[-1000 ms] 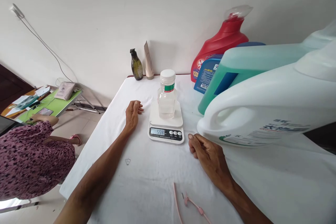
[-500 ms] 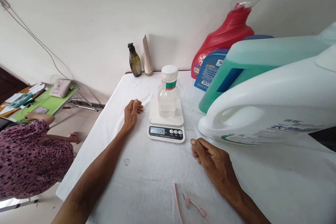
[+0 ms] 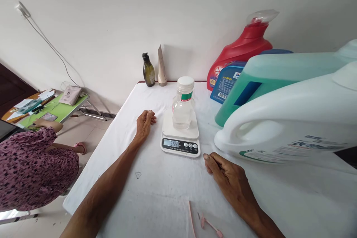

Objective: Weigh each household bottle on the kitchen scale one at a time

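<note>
Both hands (image 3: 144, 125) (image 3: 227, 179) flat beside scale (image 3: 180, 138) with capped bottle (image 3: 183, 104).

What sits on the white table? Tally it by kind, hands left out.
Big jugs: 4 - white jug, green jug, blue jug, red jug
Small bottles: 2 - clear bottle, dark bottle
Tube: 1
Scale: 1
Pink glasses: 1
Total: 9

Bench (image 3: 156, 193): matt white cloth cover. Scale (image 3: 180, 134): smooth white plastic. Small bottle (image 3: 182, 109): clear glossy plastic. Large white jug (image 3: 292, 119): semi-matt plastic.
</note>
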A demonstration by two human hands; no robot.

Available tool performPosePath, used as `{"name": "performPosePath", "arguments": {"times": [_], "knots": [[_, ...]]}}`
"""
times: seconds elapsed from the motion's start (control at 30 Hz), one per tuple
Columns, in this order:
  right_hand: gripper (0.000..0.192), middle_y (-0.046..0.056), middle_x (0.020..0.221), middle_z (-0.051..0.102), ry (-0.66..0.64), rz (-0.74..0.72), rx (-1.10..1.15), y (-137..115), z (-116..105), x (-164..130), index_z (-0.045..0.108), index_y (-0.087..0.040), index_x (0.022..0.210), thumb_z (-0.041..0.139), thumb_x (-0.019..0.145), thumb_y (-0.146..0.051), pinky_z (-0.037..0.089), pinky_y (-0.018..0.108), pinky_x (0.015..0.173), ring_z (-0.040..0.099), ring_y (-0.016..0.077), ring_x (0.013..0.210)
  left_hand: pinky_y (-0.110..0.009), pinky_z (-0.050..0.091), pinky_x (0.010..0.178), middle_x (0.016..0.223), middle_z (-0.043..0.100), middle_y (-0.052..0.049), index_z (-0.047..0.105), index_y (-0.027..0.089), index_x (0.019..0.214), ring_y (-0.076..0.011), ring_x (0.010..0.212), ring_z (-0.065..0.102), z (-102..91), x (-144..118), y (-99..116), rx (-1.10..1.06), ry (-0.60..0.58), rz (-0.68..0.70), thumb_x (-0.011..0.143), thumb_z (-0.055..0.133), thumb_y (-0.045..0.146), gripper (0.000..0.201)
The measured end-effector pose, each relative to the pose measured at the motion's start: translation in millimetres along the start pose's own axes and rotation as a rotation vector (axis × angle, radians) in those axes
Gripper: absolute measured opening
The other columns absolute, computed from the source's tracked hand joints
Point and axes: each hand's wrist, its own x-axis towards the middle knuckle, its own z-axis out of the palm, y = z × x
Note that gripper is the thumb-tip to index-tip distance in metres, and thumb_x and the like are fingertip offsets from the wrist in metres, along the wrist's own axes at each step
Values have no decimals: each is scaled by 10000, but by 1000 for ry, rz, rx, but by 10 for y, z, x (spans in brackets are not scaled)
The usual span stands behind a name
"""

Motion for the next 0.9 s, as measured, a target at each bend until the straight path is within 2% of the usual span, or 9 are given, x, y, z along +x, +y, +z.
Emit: {"name": "performPosePath", "arguments": {"times": [0.67, 0.77, 0.83, 0.9], "knots": [[569, -33, 567, 452, -1, 1, 6, -3, -7, 3, 412, -256, 630, 443, 1020, -670, 338, 276, 521, 401, 138, 507, -320, 544, 682, 823, 726, -69, 659, 186, 890, -170, 686, 669, -6, -23, 21, 62, -29, -21, 944, 590, 672, 494], [575, -31, 561, 462, 9, -4, 12, 3, -10, 10, 420, -256, 629, 443, 1012, -685, 345, 275, 521, 412, 140, 504, -347, 562, 736, 982, 735, -100, 649, 185, 1033, -199, 799, 708, -10, -83, 161, 55, 4, 15, 942, 591, 690, 516], [583, -31, 553, 460, 21, -8, 20, 11, -6, 22, 416, -258, 627, 450, 1004, -702, 346, 274, 518, 411, 141, 501, -393, 581, 862, 1177, 720, -133, 610, 198, 1221, -242, 994, 728, 20, -142, 351, 36, 12, 100, 908, 671, 675, 574], [592, -31, 550, 454, 26, -10, 27, 22, -1, 39, 406, -260, 625, 458, 998, -718, 345, 273, 512, 408, 143, 500, -454, 552, 1028, 1357, 670, -160, 537, 226, 1382, -291, 1212, 687, 97, -196, 586, 18, -38, 203, 835, 795, 632, 729]]}}
